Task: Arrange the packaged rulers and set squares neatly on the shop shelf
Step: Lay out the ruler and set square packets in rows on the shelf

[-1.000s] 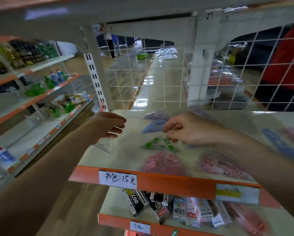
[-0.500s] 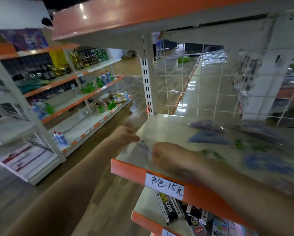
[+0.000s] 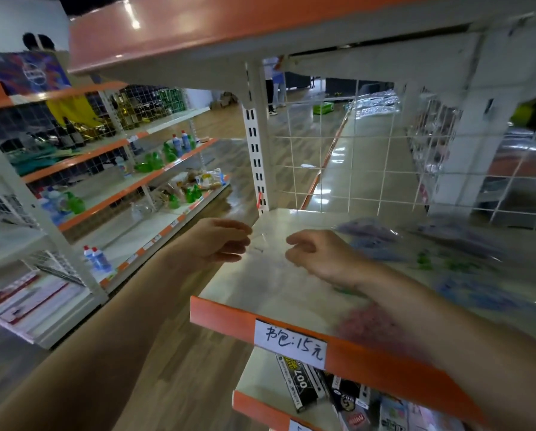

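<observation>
We face a cream shelf [image 3: 260, 293] with an orange front lip, backed by a white wire-mesh panel [image 3: 338, 169]; off to the left stands a neighbouring rack [image 3: 111, 194] carrying green bottles [image 3: 150, 161]; below ours, a lower shelf [image 3: 260, 377] holds boxed goods [image 3: 297, 381] lying flat; across the right part of our shelf lie flat stationery packets, too blurred for us to tell ruler from set square: purple packets [image 3: 369, 228] at the back, a green packet [image 3: 425, 262] and a blue packet [image 3: 478, 293] further right, a pink packet [image 3: 369, 328] near the lip beside the right forearm; our left hand [image 3: 217, 241] sits at the shelf's left edge, its grip a thumb-and-finger pinch on one edge of a clear packet [image 3: 260, 244]; our right hand [image 3: 319, 253] hovers just beside that packet's other side, fingers curled, and we cannot tell whether its grip has hold of the plastic; the clear packet sits between both hands, by the shelf's left edge toward the back; a handwritten white price label [image 3: 290, 343] is stuck on the lip.
</observation>
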Motion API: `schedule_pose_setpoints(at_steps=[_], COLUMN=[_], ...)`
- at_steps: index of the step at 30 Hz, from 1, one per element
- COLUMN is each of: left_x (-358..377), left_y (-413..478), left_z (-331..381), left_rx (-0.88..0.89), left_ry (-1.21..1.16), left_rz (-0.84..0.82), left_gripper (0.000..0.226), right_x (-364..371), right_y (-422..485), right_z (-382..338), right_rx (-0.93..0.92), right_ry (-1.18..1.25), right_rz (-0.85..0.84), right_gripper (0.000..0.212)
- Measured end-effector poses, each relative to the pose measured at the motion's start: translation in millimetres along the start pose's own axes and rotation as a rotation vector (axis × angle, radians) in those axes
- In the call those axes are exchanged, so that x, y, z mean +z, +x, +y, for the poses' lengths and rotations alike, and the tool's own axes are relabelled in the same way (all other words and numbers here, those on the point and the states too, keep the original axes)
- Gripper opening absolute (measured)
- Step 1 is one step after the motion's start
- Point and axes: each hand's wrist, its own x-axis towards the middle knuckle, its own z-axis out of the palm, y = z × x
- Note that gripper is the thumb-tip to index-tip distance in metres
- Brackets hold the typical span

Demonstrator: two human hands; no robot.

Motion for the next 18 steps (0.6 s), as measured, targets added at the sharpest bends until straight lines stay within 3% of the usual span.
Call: schedule_pose_setpoints(at_steps=[3,8,13,18], left_x=[37.9,96.9,119.6,124.4], left_y=[1.5,1.8,9.0,11.6], left_z=[19.1,44.0,53.7,49.2], left_rx=[0.034,0.119,0.166,0.156], left_ry=[-0.138,-0.155,-0.038,0.04], left_rz=[-0.085,-0.265,-0.239,-0.144], left_gripper=[0.012,0.012,0.01,0.008], right_x=[-35.0,-89.4,-141.1,-154.0], right_y=[-14.8,-49.0,-84.7,-99.1], right_z=[6.8,27.7,62.9,84.0], right_rx=[0.04,0.088,0.209,0.271], right_ry=[0.158,0.133,0.103,0.078], right_rz=[0.059,0.199,0.453,0.539], right_gripper=[0.028,0.015,0.007,0.01])
